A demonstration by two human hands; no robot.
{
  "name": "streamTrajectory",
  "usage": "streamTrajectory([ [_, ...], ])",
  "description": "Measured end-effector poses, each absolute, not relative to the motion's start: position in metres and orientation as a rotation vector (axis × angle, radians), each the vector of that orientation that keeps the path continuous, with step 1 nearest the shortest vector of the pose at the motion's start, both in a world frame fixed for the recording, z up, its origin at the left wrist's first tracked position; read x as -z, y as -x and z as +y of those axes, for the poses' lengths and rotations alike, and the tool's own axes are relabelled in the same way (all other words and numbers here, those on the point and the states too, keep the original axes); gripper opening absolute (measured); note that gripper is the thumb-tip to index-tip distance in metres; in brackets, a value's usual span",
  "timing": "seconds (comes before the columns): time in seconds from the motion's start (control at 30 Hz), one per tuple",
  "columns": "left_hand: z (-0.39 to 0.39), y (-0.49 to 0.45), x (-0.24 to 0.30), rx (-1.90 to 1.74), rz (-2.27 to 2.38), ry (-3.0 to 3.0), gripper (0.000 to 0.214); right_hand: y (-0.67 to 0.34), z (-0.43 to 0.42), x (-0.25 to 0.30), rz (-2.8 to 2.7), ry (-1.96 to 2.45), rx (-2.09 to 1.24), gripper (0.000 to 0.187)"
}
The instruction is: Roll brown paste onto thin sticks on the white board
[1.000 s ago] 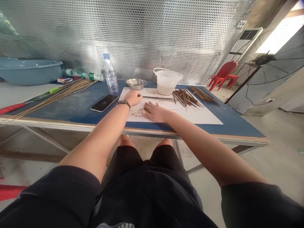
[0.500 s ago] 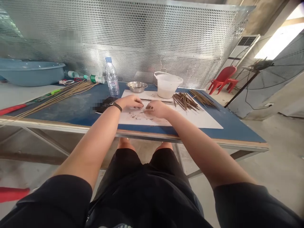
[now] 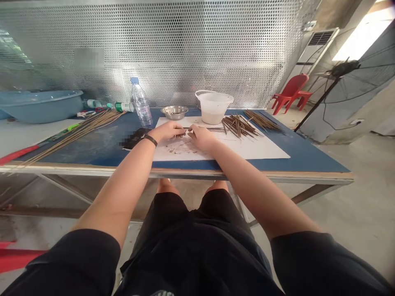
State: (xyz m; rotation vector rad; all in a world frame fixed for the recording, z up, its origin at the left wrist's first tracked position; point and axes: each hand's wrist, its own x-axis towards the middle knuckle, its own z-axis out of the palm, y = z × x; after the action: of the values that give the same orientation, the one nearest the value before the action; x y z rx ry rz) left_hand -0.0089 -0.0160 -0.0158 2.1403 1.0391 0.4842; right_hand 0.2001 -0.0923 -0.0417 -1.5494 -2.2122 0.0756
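Over a white board (image 3: 262, 152) on the table, my left hand (image 3: 169, 130) and my right hand (image 3: 203, 137) face each other with fingertips nearly meeting. The fingers of both are bent and pinched together. Whatever lies in them is too small to make out. Just beyond the fingertips, a few thin dark sticks (image 3: 216, 130) lie along the board. Brown crumbs (image 3: 175, 151) are scattered on it below my hands. To the right, a pile of brown sticks (image 3: 240, 126) rests on the board.
Behind my hands stand a white bucket (image 3: 214, 107), a steel bowl (image 3: 174, 112) and a plastic bottle (image 3: 142, 105). More sticks (image 3: 263, 121) lie at the right. Long thin rods (image 3: 83, 129) and a blue basin (image 3: 43, 107) are left. A perforated metal screen (image 3: 173, 53) closes the back.
My fingertips have lifted slightly and drawn closer to the dark sticks. The right fingers have turned toward the left ones. The camera view has tilted and shifted a little.
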Motion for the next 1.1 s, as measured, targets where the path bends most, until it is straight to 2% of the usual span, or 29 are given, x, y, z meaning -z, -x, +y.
streamTrajectory([
  [0.83,-0.009,0.023,0.013,-0.439,1.044,-2.238,0.036,-0.21,-0.098,0.039,-2.337,1.605,0.026,0.036],
  [0.97,-0.007,0.025,0.014,-0.406,1.098,-2.334,0.036,-0.211,-0.101,0.039,-2.306,1.659,0.075,0.045],
  [1.1,-0.007,0.026,0.015,-0.435,1.217,-2.328,0.04,-0.21,-0.105,0.039,-2.409,1.612,-0.066,0.059],
])
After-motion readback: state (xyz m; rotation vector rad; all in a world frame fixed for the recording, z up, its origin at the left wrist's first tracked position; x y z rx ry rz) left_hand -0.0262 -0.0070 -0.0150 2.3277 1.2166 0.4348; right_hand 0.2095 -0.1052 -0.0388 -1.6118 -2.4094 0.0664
